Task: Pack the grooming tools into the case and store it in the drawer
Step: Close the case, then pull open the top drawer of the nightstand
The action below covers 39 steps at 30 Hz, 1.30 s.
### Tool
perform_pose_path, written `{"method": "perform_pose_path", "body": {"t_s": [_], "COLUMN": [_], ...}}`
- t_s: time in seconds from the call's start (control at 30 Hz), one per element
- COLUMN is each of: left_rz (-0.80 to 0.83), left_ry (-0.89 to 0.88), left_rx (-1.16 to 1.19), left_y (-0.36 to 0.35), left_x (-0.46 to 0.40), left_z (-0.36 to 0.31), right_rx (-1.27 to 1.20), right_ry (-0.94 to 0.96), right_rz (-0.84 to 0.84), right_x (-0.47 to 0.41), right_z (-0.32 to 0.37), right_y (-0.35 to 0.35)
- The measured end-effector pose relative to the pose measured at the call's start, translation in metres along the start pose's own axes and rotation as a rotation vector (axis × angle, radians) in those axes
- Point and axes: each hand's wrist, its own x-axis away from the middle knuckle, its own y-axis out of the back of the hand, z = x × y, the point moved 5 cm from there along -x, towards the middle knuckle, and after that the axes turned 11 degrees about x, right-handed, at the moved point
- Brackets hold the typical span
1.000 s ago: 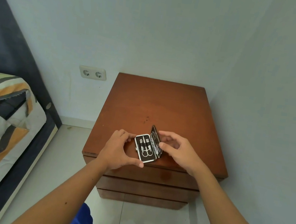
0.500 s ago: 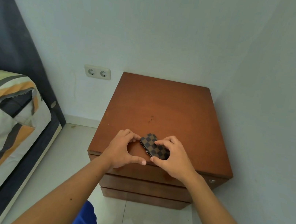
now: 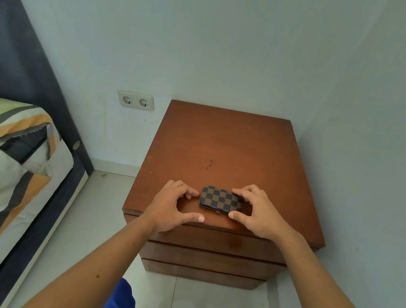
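Brown-checked case [image 3: 221,200] lies shut near the worktop [image 3: 224,144] front edge, my right hand [image 3: 258,215] pinching its end, left hand [image 3: 172,208] open beside; a careless nudge could tip it off

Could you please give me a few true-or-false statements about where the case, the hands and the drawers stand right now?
1. The checkered case lies closed on the nightstand top. True.
2. The top drawer is pulled open. False: all the drawer fronts are shut.
3. The right hand touches the case's right end. True.
4. The left hand holds scissors. False: it holds no tool.
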Motion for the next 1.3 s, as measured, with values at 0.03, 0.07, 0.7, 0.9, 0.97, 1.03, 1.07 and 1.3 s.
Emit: {"method": "perform_pose_path", "body": {"t_s": [0.03, 0.07, 0.7, 0.9, 0.97, 1.03, 1.07, 1.3], "left_rz": [-0.003, -0.002, 0.008, 0.018, 0.019, 0.023, 0.023, -0.057], "left_ry": [0.002, 0.009, -0.028, -0.042, -0.036, -0.028, -0.027, 0.017], "left_rx": [-0.005, -0.010, -0.023, -0.027, -0.026, -0.024, -0.023, -0.014], "left_y": [-0.001, -0.001, -0.004, -0.004, -0.004, -0.004, -0.004, -0.005], "left_x": [-0.001, -0.001, -0.010, -0.009, -0.009, -0.010, -0.010, 0.000], "left_z": [0.000, 0.000, 0.005, 0.004, 0.004, 0.005, 0.006, 0.000], "right_rx": [0.002, 0.007, -0.108, -0.111, -0.111, -0.113, -0.114, -0.114], "right_ry": [0.022, 0.038, 0.077, 0.090, 0.092, 0.089, 0.088, 0.064], "right_rz": [0.018, 0.036, -0.004, -0.018, -0.023, -0.024, -0.024, -0.108], "right_x": [-0.001, -0.003, -0.006, -0.007, -0.006, -0.005, -0.005, 0.007], "right_z": [0.002, 0.003, -0.012, -0.012, -0.013, -0.013, -0.013, -0.010], "right_y": [0.000, 0.001, -0.009, -0.009, -0.010, -0.010, -0.010, -0.007]}}
